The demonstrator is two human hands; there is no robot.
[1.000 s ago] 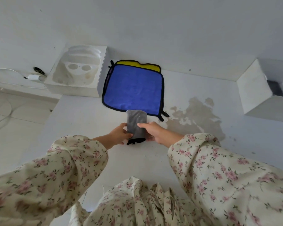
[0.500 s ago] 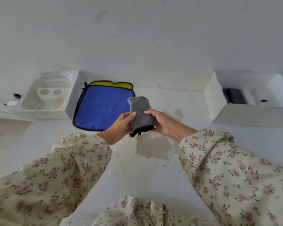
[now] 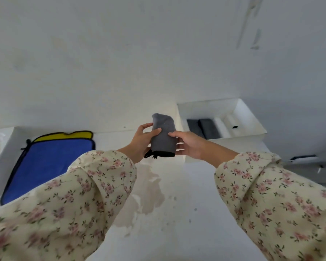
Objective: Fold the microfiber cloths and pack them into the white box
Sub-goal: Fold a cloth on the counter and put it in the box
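**Task item.** The grey cloth (image 3: pixel 163 137), folded into a narrow upright bundle, is held in the air above the table (image 3: pixel 188 227). It is in front of the near left corner of the box (image 3: pixel 233 147). Its black hem is at the bottom, with a short black loop hanging at the left.

**Hands.** The left hand (image 3: pixel 140 143) grips the cloth's left side, thumb across the front and fingers curled behind. The right hand (image 3: pixel 189 146) grips the right side, thumb tip pressed on the front, with the fingers showing behind the cloth. Both arms wear floral sleeves (image 3: pixel 83 194).

**Edges and room.**
- The box lies open on the right, its mouth facing the camera.
- Packed cloths (image 3: pixel 203 128) (grey, two at least) fill its left part, and the right part shows white steps.
- The table between the sleeves and along the box front is bare apart from a pale stain (image 3: pixel 149 191).

**Markings.** A small dark mark (image 3: pixel 234 127) on the inside of the box is too small to read.

**Surroundings.**
- A blue cloth (image 3: pixel 51 162) lies flat on the left, with a yellow cloth (image 3: pixel 64 135) showing past its far edge.
- Its left edge lies just beside a white tray (image 3: pixel 2 166).
- The left sleeve covers the blue cloth's near right corner.
- A plain wall stands behind.
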